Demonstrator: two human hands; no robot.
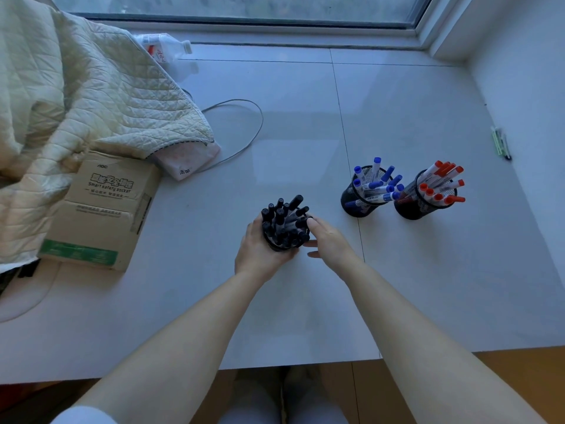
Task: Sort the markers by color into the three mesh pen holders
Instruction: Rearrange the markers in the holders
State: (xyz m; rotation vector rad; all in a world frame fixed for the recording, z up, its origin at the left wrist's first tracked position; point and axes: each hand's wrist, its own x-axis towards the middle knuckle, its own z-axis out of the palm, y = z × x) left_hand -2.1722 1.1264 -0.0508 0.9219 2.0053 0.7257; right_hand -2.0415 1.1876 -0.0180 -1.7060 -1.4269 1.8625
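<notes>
A black mesh holder full of black-capped markers stands at the middle of the white surface. My left hand wraps round its left and near side. My right hand lies against its right side, fingers fairly straight, thumb tip by the rim. To the right stand two more mesh holders: one with blue-capped markers, and beside it one with red-capped markers.
A cardboard box lies at the left under a cream quilted blanket. A grey cable loops behind it, with a plastic bottle near the window. Pens lie by the right wall.
</notes>
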